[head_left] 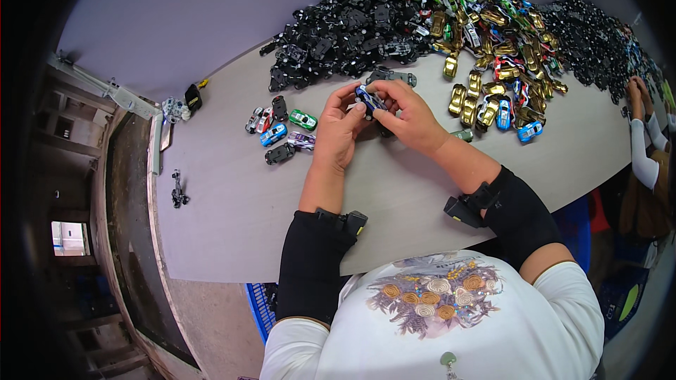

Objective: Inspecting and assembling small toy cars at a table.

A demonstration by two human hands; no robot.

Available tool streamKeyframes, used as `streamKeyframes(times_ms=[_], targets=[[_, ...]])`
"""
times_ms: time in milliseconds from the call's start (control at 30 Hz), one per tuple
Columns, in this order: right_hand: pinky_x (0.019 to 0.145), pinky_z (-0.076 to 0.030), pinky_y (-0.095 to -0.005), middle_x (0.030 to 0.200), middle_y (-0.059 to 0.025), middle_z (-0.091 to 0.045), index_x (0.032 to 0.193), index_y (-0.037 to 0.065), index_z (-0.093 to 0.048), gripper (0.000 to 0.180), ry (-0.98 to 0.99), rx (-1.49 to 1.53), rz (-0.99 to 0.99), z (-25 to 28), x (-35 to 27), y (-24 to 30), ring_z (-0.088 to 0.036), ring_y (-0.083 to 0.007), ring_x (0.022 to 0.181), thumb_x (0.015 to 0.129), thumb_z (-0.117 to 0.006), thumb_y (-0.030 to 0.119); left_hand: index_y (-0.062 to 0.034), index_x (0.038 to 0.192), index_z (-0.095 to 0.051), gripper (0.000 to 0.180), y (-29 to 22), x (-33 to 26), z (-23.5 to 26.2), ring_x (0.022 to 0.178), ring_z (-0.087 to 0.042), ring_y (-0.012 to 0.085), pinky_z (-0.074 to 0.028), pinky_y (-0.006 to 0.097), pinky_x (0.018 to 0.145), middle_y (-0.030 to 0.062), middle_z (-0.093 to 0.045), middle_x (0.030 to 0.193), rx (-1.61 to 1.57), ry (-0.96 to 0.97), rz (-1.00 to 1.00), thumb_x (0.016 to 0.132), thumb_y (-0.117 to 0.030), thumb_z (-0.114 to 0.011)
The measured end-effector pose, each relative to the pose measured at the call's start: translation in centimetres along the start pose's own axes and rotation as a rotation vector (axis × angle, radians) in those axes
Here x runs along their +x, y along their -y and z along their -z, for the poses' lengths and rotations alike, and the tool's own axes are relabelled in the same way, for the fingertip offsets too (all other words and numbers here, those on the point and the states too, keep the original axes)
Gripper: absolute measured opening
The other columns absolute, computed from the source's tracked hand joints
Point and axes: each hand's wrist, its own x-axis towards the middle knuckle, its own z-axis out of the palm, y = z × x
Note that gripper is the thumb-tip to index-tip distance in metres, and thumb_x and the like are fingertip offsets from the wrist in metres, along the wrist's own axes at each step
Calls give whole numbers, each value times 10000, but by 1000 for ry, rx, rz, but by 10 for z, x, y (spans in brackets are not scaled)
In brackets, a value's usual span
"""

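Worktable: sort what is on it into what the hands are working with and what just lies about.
In hand: blue toy car, held by left hand and right hand.

Lying about: black chassis pile, gold car bodies, small finished cars, green car, black clip.

Small toy assembly workshop, hand-work bench. Long grey worktable (232, 225) with bulk heaps: black toy-car chassis parts (345, 28) at 12 o'clock, gold and coloured car bodies (493, 35) at 1 o'clock, more black parts (598, 42) at 2 o'clock. Finished toy cars (282, 130) grouped at 10 o'clock. Second worker's arm (641, 141) at 3 o'clock. Blue crates (260, 309) under the table.
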Motion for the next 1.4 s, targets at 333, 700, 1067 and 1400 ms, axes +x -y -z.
streamKeyframes(times_ms=[333,700,1067,1400], targets=[[690,-427,-216,956,-10,-468,1214,65,-549,381,42,29,-25,1,-2,3,-462,-88,767,843,-631,58,-79,1277,-522,391,-1,-1,-1,1029,-616,207,-591,352,799,72,-578,1160,-7,-13,44,899,-19,-601],[790,-478,-281,1002,-72,-518,1290,53,-523,450,174,184,-19,4,1,-14,-545,-166,878,853,-629,79,0,1243,-514,318,-1,2,5,897,-642,172,-606,303,706,87,-605,1055,24,-65,81,937,-67,-569],[757,-492,-304,953,-76,-572,1314,58,-461,432,149,-79,101,-9,-1,-11,-572,-184,816,903,-592,64,-25,1162,-500,247,-7,2,8,762,-632,146,-566,256,596,79,-617,967,23,-62,106,950,-125,-577],[601,-431,-240,890,-34,-560,1241,61,-397,408,301,344,-168,-1,-6,2,-527,-89,734,878,-578,13,-114,995,-411,277,1,-5,-3,490,-523,78,-358,182,353,23,-567,753,47,-50,124,910,-203,-659]])
